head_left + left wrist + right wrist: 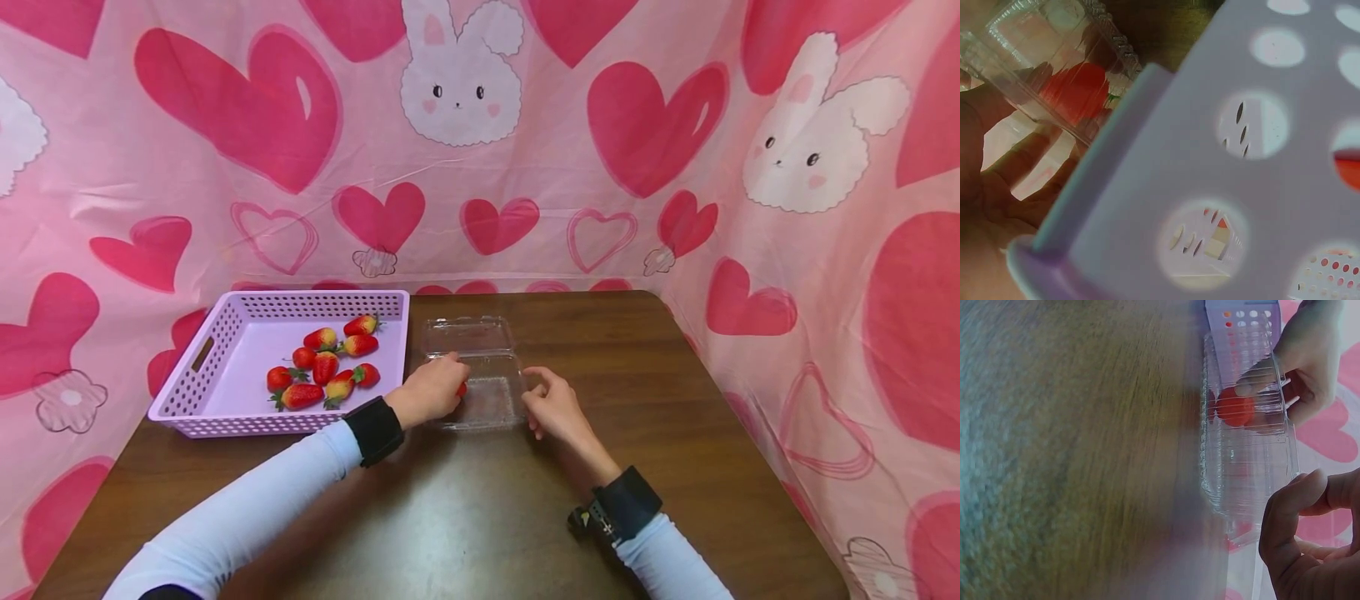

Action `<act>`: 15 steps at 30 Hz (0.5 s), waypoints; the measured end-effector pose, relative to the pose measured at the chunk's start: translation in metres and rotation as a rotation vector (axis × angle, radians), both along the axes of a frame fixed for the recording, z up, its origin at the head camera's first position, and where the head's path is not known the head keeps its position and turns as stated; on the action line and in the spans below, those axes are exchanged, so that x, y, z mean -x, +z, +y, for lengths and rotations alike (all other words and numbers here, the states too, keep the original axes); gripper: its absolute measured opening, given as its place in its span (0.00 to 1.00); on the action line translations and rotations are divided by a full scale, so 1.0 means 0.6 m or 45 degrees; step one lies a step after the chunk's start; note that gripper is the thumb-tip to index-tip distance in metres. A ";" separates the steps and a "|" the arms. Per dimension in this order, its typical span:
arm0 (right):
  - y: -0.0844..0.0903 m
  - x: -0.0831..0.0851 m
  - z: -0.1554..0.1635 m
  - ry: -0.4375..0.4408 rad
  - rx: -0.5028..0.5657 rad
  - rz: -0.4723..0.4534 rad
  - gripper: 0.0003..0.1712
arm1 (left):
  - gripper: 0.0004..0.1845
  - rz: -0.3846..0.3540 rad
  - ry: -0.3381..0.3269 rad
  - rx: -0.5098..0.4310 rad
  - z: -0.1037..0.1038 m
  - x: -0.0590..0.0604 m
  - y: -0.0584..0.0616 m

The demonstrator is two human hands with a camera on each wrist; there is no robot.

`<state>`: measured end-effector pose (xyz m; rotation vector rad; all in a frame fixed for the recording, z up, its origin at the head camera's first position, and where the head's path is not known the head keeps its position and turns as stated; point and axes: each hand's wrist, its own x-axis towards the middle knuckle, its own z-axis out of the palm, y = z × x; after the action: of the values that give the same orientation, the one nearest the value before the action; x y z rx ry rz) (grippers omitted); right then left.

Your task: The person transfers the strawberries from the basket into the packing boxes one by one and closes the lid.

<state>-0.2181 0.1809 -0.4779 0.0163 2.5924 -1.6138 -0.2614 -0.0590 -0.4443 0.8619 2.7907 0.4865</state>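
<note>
A clear plastic clamshell box (487, 392) stands on the table with its lid (467, 335) folded back. My left hand (431, 390) reaches into the left side of the box. Its fingers hold a red strawberry (1235, 407) low inside, seen through the clear wall in the right wrist view. In the left wrist view the same strawberry (1076, 92) shows behind the plastic, partly hidden. At the box's right rim, my right hand (555, 408) pinches the edge between thumb and bent forefinger.
Left of the box is a lilac perforated basket (217, 342) holding several strawberries (325, 367), its right wall close beside my left hand. Behind the wooden table (600, 350) hangs a pink cloth (555, 192) with hearts and rabbits, which also runs along the right side.
</note>
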 end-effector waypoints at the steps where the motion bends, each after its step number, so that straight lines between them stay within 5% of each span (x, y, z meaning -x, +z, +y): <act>1: 0.000 0.000 0.000 0.001 0.001 0.000 0.26 | 0.18 -0.002 0.001 -0.002 0.000 0.000 0.000; 15: -0.003 -0.001 -0.001 -0.012 -0.003 -0.003 0.26 | 0.17 0.011 0.001 -0.029 0.001 -0.007 -0.001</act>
<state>-0.2175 0.1802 -0.4798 0.0307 2.5960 -1.6129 -0.2574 -0.0584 -0.4448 0.8702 2.7988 0.5166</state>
